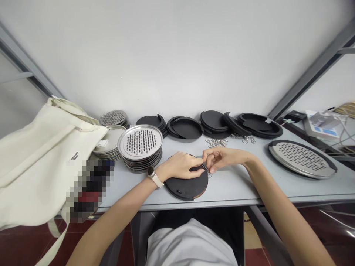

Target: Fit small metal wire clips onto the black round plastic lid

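Note:
A round black disc (188,188) lies on the table in front of me, with a brownish strip along its lower right edge. My left hand (181,166) rests over it, thumb and index finger pinching towards a small silver metal clip (205,169) at the disc's right edge. From the other side, my right hand (222,159) grips the same clip between curled fingers. A ring on the clip shows below the right fingertips. Whether the clip is fastened to the disc is hidden by my fingers. Behind my hands lies a pile of similar metal clips (215,142).
Stacked perforated metal discs (141,142) stand to the left, near a cream bag (47,159). Black round covers (187,127) line the wall. A perforated disc in a black rim (303,159) lies at right. More clips (249,139) are scattered behind. The table's front edge (227,203) is close.

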A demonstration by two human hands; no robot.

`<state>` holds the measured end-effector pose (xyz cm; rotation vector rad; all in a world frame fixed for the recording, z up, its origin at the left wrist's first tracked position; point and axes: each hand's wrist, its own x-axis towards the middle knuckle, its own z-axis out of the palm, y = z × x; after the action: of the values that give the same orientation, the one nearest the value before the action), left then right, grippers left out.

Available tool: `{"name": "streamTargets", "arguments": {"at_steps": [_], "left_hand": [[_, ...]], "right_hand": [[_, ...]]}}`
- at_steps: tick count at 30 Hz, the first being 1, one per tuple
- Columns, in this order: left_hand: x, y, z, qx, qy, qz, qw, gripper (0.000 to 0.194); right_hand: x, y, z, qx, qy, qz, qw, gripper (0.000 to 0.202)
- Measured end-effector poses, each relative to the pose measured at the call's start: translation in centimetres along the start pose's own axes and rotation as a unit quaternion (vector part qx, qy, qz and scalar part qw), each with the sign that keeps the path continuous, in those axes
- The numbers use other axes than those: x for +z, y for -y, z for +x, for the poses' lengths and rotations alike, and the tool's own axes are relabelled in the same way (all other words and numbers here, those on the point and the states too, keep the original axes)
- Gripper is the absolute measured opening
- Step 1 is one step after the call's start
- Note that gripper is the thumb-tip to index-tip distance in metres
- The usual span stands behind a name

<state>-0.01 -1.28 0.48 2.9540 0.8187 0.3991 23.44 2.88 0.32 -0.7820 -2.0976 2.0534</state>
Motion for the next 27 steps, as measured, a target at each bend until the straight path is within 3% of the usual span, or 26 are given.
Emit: {"name": "streamTargets", "arguments": {"at_steps": [27], "left_hand": [[0.11,0.05,-0.09,-0.001,0.005,-0.006,1.000,0.023]], "right_hand": [[-0.32,0.13,-0.31,0.012,-0.020,-0.003,1.000,0.035]]}}
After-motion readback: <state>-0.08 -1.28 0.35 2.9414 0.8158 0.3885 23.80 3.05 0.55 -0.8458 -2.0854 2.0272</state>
